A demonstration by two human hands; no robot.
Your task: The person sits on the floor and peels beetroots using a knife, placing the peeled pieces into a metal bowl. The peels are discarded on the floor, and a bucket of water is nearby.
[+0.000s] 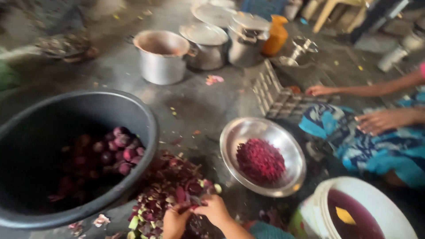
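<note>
My left hand (175, 222) and my right hand (214, 209) meet at the bottom centre, fingers closed around a small dark piece of beetroot, over a heap of purple and green peelings (166, 194) on the floor. What exactly sits between the fingers is blurred. A large black tub (26, 132) at the left holds several whole beetroots (119, 148). A steel bowl (283, 137) to the right of the heap holds a mound of grated beetroot (260, 160).
A white bucket (376, 194) with purple liquid stands at bottom right. Another person sits at the right in blue patterned cloth, hands (383, 120) near a metal grater (274, 95). Steel pots (163, 55) with lids and an orange jug (276, 35) stand at the back.
</note>
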